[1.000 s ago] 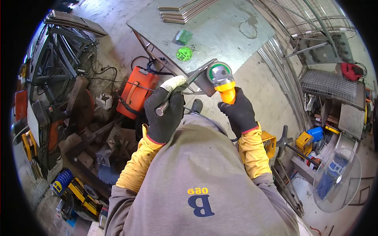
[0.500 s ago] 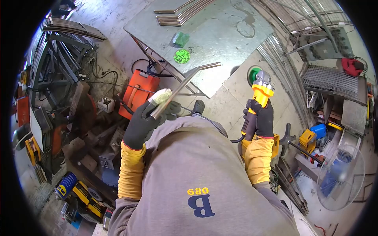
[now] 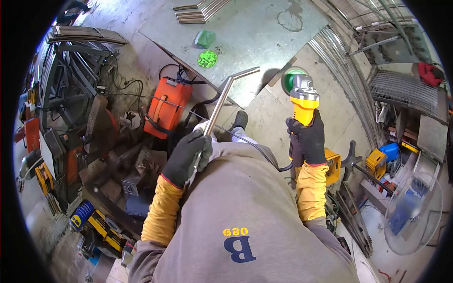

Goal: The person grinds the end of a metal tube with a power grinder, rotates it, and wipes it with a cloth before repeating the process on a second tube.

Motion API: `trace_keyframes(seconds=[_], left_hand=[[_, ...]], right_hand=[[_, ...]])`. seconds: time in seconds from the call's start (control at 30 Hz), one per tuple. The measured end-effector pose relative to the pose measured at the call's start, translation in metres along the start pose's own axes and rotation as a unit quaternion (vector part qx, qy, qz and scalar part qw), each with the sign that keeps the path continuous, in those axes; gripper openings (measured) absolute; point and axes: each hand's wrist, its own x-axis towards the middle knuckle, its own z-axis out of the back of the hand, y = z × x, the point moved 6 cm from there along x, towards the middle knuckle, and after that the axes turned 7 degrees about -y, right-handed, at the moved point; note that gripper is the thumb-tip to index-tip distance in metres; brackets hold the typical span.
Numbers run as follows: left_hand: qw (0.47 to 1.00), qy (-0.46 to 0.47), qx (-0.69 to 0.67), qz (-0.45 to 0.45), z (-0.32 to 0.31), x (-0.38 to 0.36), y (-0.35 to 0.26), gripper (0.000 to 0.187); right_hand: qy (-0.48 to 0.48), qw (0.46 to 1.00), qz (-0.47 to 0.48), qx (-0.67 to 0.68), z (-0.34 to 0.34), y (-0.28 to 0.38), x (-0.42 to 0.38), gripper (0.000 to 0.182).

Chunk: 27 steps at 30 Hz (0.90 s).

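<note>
My left hand [image 3: 189, 158], in a dark glove, is wrapped round a bent metal tube [image 3: 218, 106]. The tube slants up and right, and its bent end lies over the corner of the metal table [image 3: 240, 45]. In my gloved right hand [image 3: 309, 139] is a yellow and grey angle grinder [image 3: 304, 101], held upright with its green disc [image 3: 289, 81] at the top left. A black cable runs from the grinder's lower end to the left across my front. On the table are a green round disc [image 3: 207, 59] and a crumpled green packet [image 3: 204, 39].
Several bent tubes [image 3: 191, 15] lie at the table's far edge. An orange machine [image 3: 167, 107] stands on the floor left of the table. Metal frames [image 3: 71, 75] stand at the left. A fan [image 3: 413, 212] and yellow tool cases [image 3: 376, 162] are at the right.
My left hand has moved right and closer to my body, and the tube now stands steeper. The grinder has shifted slightly left, still in my right hand. The view has shifted a little.
</note>
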Motion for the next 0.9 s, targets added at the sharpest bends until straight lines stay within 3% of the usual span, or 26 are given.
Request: trace_keyframes(seconds=[0.1,0.17,0.3,0.37,0.6,0.67,0.77,0.9], left_hand=[[1.000,-0.012,-0.026,-0.012,-0.023,-0.009,0.026,0.013],[0.996,-0.087,-0.013,-0.005,-0.032,-0.014,0.041,0.013],[0.992,-0.128,-0.015,0.008,-0.043,-0.017,0.057,0.014],[0.985,-0.162,0.029,-0.045,-0.044,-0.014,0.061,0.015],[0.981,-0.187,0.019,-0.056,-0.053,-0.006,0.091,0.017],[0.977,-0.193,0.034,-0.080,-0.054,-0.008,0.086,0.023],[0.976,-0.195,0.029,-0.093,-0.056,-0.007,0.087,0.024],[0.976,-0.197,0.034,-0.088,-0.055,-0.009,0.082,0.026]], right_hand=[[0.022,0.999,0.009,-0.043,-0.012,0.012,0.001,0.048],[0.040,0.994,0.033,-0.099,-0.020,0.015,0.005,0.051],[0.064,0.990,0.027,-0.123,-0.040,0.010,0.009,0.056],[0.076,0.985,0.026,-0.155,-0.049,0.009,0.012,0.059],[0.084,0.970,0.047,-0.225,-0.063,0.011,0.021,0.063],[0.085,0.953,0.091,-0.277,-0.064,0.010,0.023,0.067],[0.099,0.956,0.047,-0.271,-0.072,0.009,0.020,0.069],[0.095,0.939,0.091,-0.317,-0.082,0.011,0.016,0.071]])
